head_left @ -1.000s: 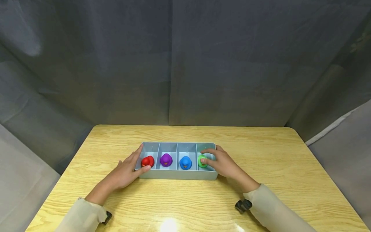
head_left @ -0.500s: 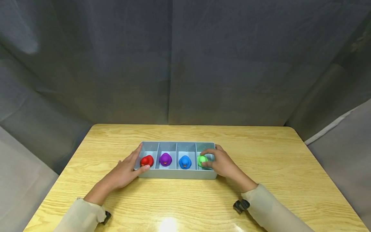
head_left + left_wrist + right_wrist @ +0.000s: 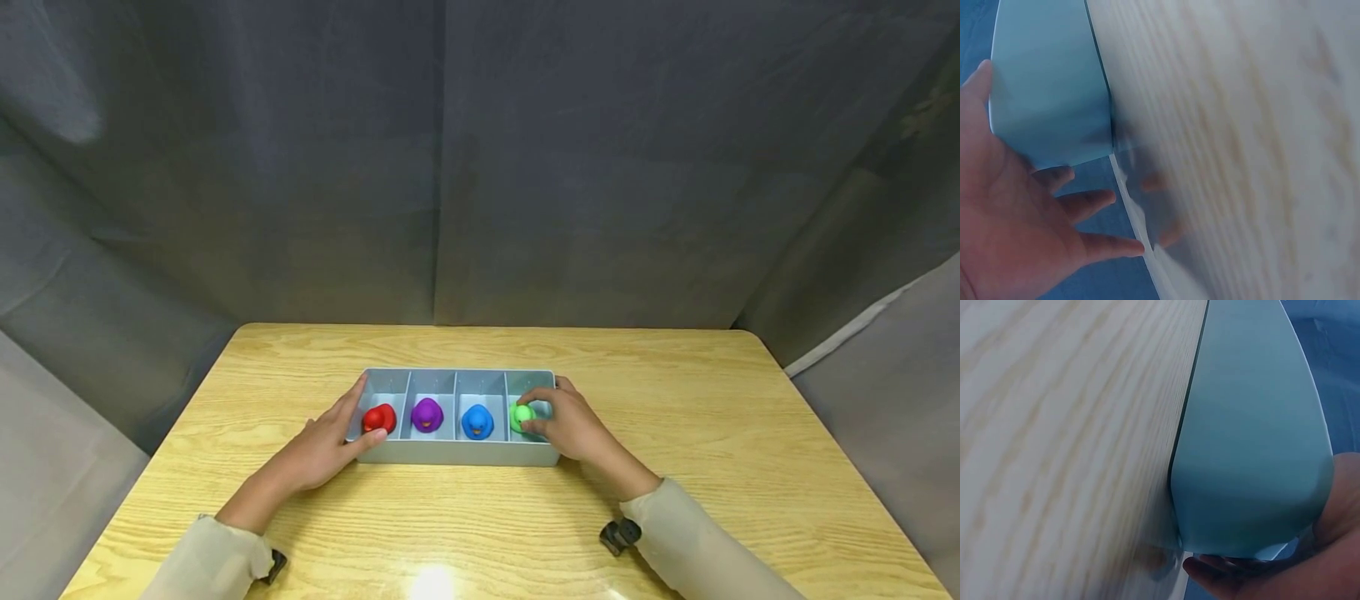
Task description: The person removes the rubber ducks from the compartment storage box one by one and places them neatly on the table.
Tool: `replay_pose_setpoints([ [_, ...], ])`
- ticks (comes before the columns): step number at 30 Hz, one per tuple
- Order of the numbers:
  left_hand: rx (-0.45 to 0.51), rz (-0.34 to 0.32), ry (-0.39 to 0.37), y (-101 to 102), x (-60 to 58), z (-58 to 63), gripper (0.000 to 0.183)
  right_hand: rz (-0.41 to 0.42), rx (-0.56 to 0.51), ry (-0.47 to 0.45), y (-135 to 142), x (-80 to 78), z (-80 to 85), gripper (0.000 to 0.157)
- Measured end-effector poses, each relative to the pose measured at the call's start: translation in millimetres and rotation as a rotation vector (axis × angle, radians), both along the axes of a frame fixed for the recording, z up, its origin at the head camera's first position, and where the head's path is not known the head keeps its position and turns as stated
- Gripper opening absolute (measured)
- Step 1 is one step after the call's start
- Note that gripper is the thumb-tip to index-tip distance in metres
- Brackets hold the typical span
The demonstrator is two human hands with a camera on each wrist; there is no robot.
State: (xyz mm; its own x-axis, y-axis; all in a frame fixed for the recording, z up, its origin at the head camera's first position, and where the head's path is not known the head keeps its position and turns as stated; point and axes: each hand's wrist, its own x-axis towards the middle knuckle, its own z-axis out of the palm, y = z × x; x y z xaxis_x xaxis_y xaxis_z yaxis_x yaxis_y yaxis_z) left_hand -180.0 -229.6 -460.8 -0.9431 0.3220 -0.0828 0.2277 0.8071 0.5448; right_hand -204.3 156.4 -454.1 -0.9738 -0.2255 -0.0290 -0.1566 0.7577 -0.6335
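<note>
A pale grey-blue divided tray [image 3: 457, 452] stands on the table with a rubber duck in each compartment. From left to right they are a red duck [image 3: 381, 417], a purple duck [image 3: 427, 415], a blue duck [image 3: 477, 422] and a green duck [image 3: 519, 416]. My right hand [image 3: 576, 427] reaches over the right end and pinches the green duck between thumb and index finger. Its other fingers stay outside the end wall. Along the left end lies my left hand [image 3: 321, 448], fingers straight, thumb at the front rim near the red duck. In the left wrist view its fingers [image 3: 1088, 205] are spread beyond the tray's corner.
The wooden table [image 3: 450, 517] extends around the tray on every side. Dark grey cloth [image 3: 480, 167] hangs behind its far edge, and lighter cloth hangs at both sides. A small black device [image 3: 620, 536] is on the right sleeve, and a similar one [image 3: 276, 567] on the left.
The right thumb and index finger have drawn closer around the green duck, which has turned slightly in its compartment. My left hand and the other ducks keep their places.
</note>
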Motion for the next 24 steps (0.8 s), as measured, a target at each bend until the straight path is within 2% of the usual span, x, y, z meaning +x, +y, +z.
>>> replay_pose_setpoints([
  [6, 0.001, 0.001, -0.003, -0.4, -0.2, 0.1, 0.098, -0.004, -0.017, 0.005, 0.5, -0.2, -0.2, 0.027],
  [16, 0.013, 0.005, -0.011, 0.6, -0.3, 0.7, 0.099, 0.034, -0.032, 0.036, 2.9, 1.1, 3.1, 0.028],
  [24, 0.016, 0.004, -0.011, -0.6, 0.5, 0.0, 0.097, 0.036, -0.038, 0.013, 5.2, 2.5, 8.0, 0.028],
])
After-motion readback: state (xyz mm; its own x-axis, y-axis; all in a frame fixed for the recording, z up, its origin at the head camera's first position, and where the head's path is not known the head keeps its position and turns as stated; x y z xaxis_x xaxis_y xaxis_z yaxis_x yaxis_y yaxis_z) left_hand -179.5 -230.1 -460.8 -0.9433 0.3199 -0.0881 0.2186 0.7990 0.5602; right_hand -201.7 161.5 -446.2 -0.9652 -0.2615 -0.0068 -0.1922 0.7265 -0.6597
